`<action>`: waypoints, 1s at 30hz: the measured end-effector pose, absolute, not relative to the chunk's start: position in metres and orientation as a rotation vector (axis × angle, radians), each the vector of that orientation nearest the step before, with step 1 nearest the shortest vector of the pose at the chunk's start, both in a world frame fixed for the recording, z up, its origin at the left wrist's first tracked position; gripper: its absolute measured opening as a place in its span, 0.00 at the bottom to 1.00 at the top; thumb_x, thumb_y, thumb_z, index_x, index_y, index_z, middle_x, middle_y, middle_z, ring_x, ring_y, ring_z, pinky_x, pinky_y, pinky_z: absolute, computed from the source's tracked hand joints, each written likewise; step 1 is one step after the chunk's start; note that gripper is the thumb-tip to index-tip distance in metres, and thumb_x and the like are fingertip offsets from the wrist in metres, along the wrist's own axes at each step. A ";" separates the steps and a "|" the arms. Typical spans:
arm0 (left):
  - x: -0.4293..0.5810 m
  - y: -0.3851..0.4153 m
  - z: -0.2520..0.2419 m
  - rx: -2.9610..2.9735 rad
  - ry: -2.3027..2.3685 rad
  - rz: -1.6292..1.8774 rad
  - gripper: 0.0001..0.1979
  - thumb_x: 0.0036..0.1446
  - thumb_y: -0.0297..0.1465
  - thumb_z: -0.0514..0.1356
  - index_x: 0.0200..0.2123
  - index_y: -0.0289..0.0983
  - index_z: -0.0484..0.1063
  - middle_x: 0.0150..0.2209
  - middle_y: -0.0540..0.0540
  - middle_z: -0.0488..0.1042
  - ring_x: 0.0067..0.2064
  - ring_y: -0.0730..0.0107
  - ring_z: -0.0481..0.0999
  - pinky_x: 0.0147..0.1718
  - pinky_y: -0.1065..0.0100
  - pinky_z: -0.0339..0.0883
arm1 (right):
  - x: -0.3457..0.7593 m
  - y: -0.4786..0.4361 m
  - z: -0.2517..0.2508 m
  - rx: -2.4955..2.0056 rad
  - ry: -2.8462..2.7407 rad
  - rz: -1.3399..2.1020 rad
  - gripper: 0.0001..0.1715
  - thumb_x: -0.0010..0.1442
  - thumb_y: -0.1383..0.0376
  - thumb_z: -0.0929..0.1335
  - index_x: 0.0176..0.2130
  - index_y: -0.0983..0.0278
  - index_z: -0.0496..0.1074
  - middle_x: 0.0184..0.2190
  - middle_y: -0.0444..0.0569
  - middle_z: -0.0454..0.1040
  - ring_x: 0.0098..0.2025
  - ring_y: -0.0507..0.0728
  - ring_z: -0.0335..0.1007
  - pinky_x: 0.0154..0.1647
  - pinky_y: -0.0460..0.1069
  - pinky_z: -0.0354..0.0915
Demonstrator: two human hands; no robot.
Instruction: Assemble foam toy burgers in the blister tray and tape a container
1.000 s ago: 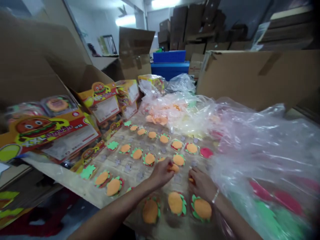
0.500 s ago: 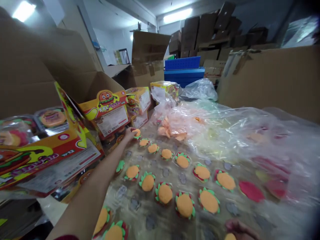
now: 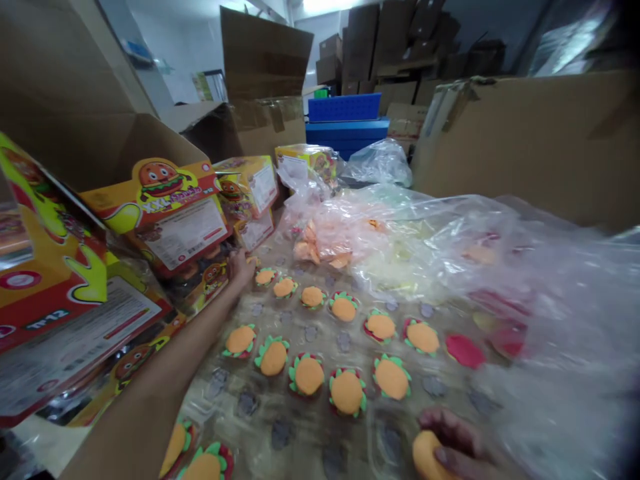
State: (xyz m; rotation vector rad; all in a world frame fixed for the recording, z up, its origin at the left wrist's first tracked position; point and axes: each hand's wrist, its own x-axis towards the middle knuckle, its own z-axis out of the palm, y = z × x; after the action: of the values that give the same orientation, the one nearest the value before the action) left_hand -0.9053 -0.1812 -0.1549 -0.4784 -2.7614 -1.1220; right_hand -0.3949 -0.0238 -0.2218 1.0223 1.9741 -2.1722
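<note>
Rows of small toy burgers (image 3: 308,375), with orange bun tops, green frilly edges and red layers, sit in the hollows of a clear plastic tray sheet (image 3: 300,437). My left hand (image 3: 241,268) reaches to the far left end of the back row. It is at the last burger there, mostly hidden; its fingers are blurred. At the lower right, my right hand (image 3: 457,440) is closed around an orange bun top (image 3: 428,455), above the tray. A flat red piece (image 3: 465,351) lies uncovered in a hollow at the right of the back row.
Printed burger display boxes (image 3: 183,220) line the left side. Clear plastic bags (image 3: 380,227) with orange, yellow and red pieces lie behind and right of the tray. A large carton (image 3: 530,147) stands at right, an open carton (image 3: 270,127) behind, beside blue crates (image 3: 345,130).
The view has shifted, so the tray appears further left and higher. My right hand has come further into view with the orange bun top. My left hand remains at the back row's left end.
</note>
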 end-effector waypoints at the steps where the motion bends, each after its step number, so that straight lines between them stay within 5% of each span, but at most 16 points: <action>1: -0.880 -0.181 -0.149 -0.561 -2.766 -1.151 0.13 0.47 0.28 0.60 0.39 0.33 0.71 0.46 0.38 0.71 0.52 0.54 0.68 0.50 0.60 0.62 | -0.397 -0.030 -0.209 1.014 1.952 -2.214 0.25 0.46 0.46 0.71 0.41 0.55 0.73 0.36 0.50 0.73 0.39 0.60 0.71 0.38 0.53 0.68; 3: -0.811 -0.184 -0.142 -0.806 -2.823 -1.279 0.13 0.49 0.33 0.60 0.40 0.36 0.71 0.42 0.42 0.73 0.45 0.59 0.73 0.46 0.62 0.66 | -0.404 -0.046 -0.183 0.978 2.037 -2.222 0.22 0.50 0.49 0.71 0.40 0.60 0.72 0.35 0.48 0.72 0.39 0.58 0.69 0.38 0.50 0.66; 8: -0.610 -0.228 -0.130 -1.625 -3.031 -2.365 0.31 0.44 0.35 0.67 0.54 0.42 0.65 0.48 0.41 0.74 0.48 0.56 0.75 0.43 0.59 0.71 | -0.425 -0.107 -0.143 0.643 2.460 -2.276 0.14 0.56 0.60 0.69 0.42 0.64 0.70 0.37 0.47 0.73 0.38 0.53 0.68 0.40 0.48 0.64; 11: -0.549 -0.255 -0.133 -1.434 -3.030 -2.540 0.25 0.45 0.35 0.67 0.49 0.42 0.70 0.48 0.43 0.74 0.48 0.58 0.74 0.45 0.61 0.70 | -0.423 -0.129 -0.137 0.542 2.615 -2.177 0.11 0.60 0.64 0.66 0.44 0.64 0.70 0.41 0.47 0.74 0.41 0.52 0.69 0.42 0.47 0.64; 13: -0.541 -0.269 -0.140 -1.195 -3.090 -2.518 0.21 0.45 0.36 0.67 0.45 0.40 0.72 0.43 0.45 0.76 0.43 0.62 0.75 0.42 0.65 0.70 | -0.411 -0.127 -0.138 0.618 2.840 -1.800 0.11 0.63 0.65 0.64 0.46 0.64 0.69 0.44 0.48 0.73 0.43 0.53 0.68 0.43 0.47 0.64; 17: -0.562 -0.304 -0.149 -0.843 -3.152 -2.355 0.21 0.46 0.36 0.67 0.44 0.38 0.71 0.37 0.47 0.75 0.35 0.70 0.73 0.31 0.72 0.67 | -0.382 -0.091 -0.153 0.899 2.905 -0.511 0.13 0.62 0.73 0.61 0.42 0.69 0.72 0.43 0.60 0.72 0.48 0.61 0.66 0.47 0.52 0.62; 19: -0.575 -0.327 -0.148 -0.718 -3.072 -2.357 0.22 0.45 0.37 0.66 0.44 0.37 0.71 0.37 0.47 0.75 0.34 0.71 0.72 0.29 0.73 0.65 | -0.375 -0.075 -0.167 0.787 2.791 -0.192 0.13 0.61 0.75 0.60 0.40 0.71 0.73 0.40 0.63 0.73 0.47 0.64 0.66 0.47 0.55 0.61; 24: -0.644 -0.368 -0.146 -0.389 -2.891 -2.040 0.25 0.41 0.37 0.63 0.45 0.34 0.69 0.35 0.47 0.75 0.30 0.70 0.73 0.27 0.71 0.66 | -0.381 -0.060 -0.194 0.756 2.751 0.041 0.16 0.62 0.74 0.59 0.45 0.73 0.71 0.42 0.66 0.73 0.46 0.66 0.69 0.41 0.53 0.61; 30: -0.780 -0.370 -0.149 -0.355 -2.845 -1.676 0.17 0.38 0.30 0.59 0.36 0.33 0.71 0.30 0.47 0.74 0.32 0.67 0.72 0.30 0.70 0.67 | -0.380 -0.049 -0.198 0.692 2.811 -0.198 0.11 0.62 0.69 0.62 0.41 0.70 0.70 0.39 0.58 0.75 0.42 0.63 0.72 0.39 0.51 0.61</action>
State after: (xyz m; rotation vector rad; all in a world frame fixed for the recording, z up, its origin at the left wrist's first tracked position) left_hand -0.7801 -0.3699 -0.1488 -0.3553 -2.8452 -1.6757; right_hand -0.3798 -0.0489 -0.1982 0.6916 2.8112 -0.1979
